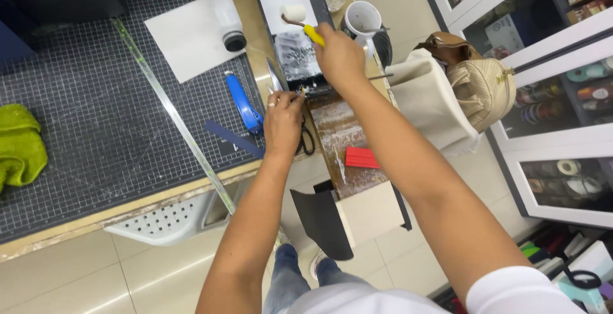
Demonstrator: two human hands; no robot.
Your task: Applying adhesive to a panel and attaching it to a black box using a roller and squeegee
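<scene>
Both hands work at the black tray (290, 39): the right hand (340, 55) grips a yellow-handled roller (295, 14) at twelve o'clock, loading glue; the left hand (282, 119) pinches the tray's near edge, steadying. Next, likely, even rolling.

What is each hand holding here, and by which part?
The right hand grips a small paint roller by its yellow handle, over the black tray. The left hand pinches something small at the tray's near edge; what it is cannot be told.

Bright even indoor light, soft shadows, wide-angle edge distortion.
</scene>
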